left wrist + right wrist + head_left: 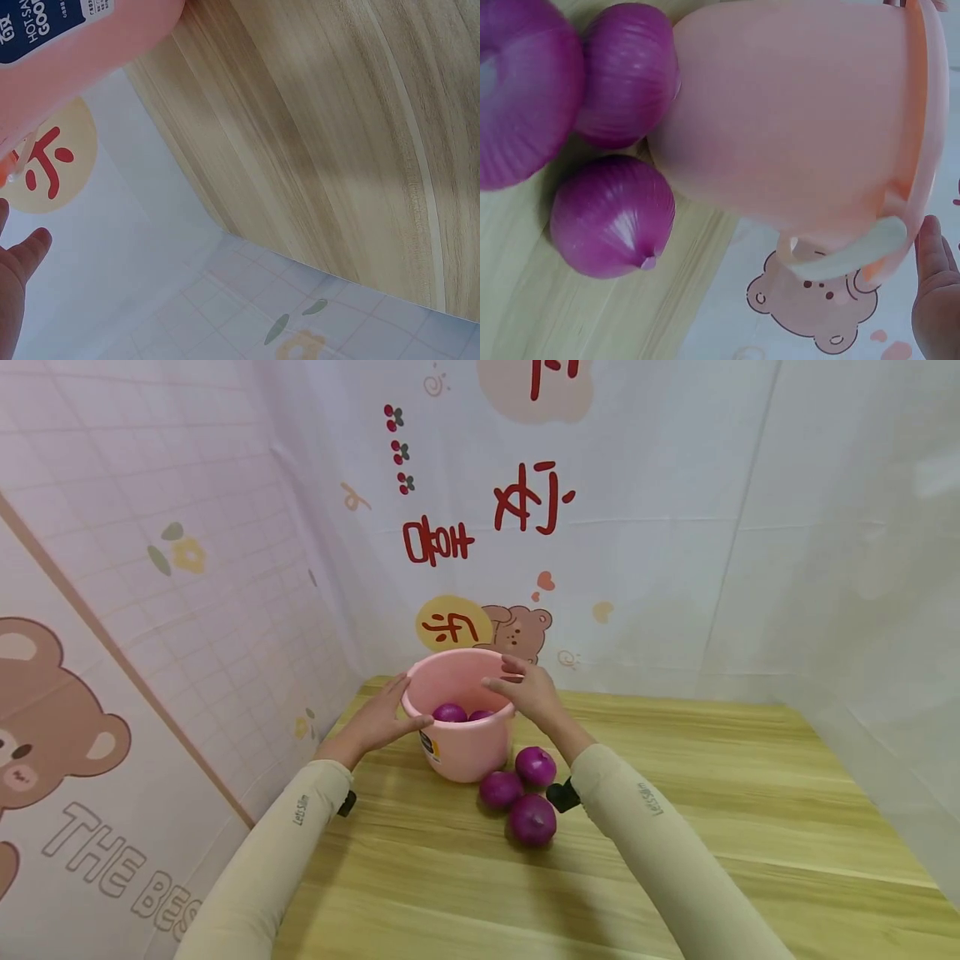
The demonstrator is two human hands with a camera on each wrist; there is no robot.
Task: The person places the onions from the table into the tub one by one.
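- At left, a cream-sleeved left hand (pixel 378 717), thumb and fingers spread and relaxed, at the left rim of a round pink plastic bucket (pixel 468 753).
- Next, the bucket, upright on a pale wood-grain bench (pixel 675 777), with a dark label on the outer wall.
- Inside, at least two round purple onions (pixel 450 713).
- Just right of the base, three glossy purple bench onions (pixel 500 791), clustered together.
- Farther right, a cream-sleeved right hand (pixel 535 693), likewise open, at the right rim; exact contact hard to tell.
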